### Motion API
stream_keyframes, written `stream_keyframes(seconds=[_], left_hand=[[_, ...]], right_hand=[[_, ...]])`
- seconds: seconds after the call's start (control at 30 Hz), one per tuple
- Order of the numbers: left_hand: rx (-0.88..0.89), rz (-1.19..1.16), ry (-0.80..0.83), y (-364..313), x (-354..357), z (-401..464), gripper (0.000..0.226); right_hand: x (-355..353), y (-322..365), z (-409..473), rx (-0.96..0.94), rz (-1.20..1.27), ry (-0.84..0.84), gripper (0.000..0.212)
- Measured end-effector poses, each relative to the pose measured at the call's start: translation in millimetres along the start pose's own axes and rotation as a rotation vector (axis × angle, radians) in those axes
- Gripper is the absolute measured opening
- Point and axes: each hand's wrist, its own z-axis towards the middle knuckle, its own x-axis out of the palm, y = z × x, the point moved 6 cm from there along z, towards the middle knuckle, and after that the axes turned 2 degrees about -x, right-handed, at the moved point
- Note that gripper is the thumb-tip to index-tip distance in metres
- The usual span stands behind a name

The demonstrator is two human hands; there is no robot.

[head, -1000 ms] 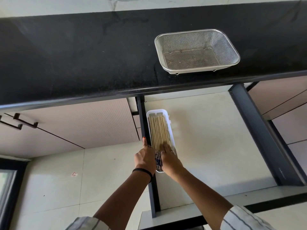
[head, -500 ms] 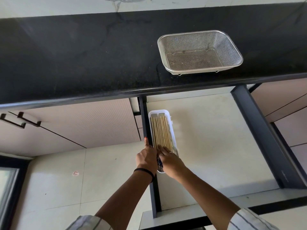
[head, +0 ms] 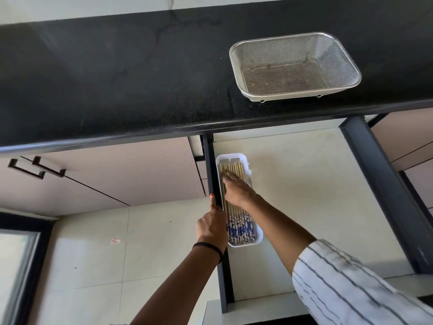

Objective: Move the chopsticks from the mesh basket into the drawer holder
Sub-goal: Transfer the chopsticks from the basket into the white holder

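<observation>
In the drawer holder [head: 255, 208], my right hand [head: 236, 190] lies flat, fingers spread, hiding chopsticks [head: 241, 227] middles; left hand [head: 212, 227] grips the holder's edge, fingertips hidden.

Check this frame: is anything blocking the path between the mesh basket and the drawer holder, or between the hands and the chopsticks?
Nothing visible. The mesh basket looks empty on the counter, and the chopsticks already lie in the open white holder. The right hand rests directly on them; the left hand grips the drawer's side rail beside the holder.

Empty steel mesh basket [head: 295, 66] on the table, wooden chopsticks [head: 236, 219] with blue-patterned ends lying flat, side by side, in white holder [head: 257, 227], drawer [head: 304, 195] open
</observation>
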Motion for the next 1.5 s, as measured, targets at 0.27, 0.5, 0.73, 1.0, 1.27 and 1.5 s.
stream_keyframes(seconds=[0.27, 0.5, 0.73, 1.0, 1.27, 1.5], left_hand=[[0.015, 0.012, -0.009, 2.2, 1.5, -1.0, 0.097], [0.032, 0.026, 0.002, 0.4, 1.0, 0.2, 0.097], [0.037, 0.041, 0.026, -0.3, -0.9, -1.1, 0.094], [0.034, 0.031, 0.031, 0.6, -4.1, -5.1, 0.095], [0.046, 0.077, 0.024, -1.6, -7.8, -6.9, 0.081], [0.038, 0.103, 0.012, -1.5, -4.8, -4.1, 0.082]], right_hand=[[30.6, -7.5, -6.1, -0.027, -0.168, 0.143, 0.059], [14.1, -13.8, -19.1, 0.017, 0.123, -0.108, 0.07], [31.9, -18.6, -19.8, 0.162, 0.277, -0.067, 0.079], [46.3, -18.5, -50.6, 0.06, 0.146, 0.0, 0.069], [86.0, -22.6, -66.2, 0.063, -0.051, 0.096, 0.099], [99.2, -27.2, -58.7, 0.11, -0.072, 0.113, 0.105]])
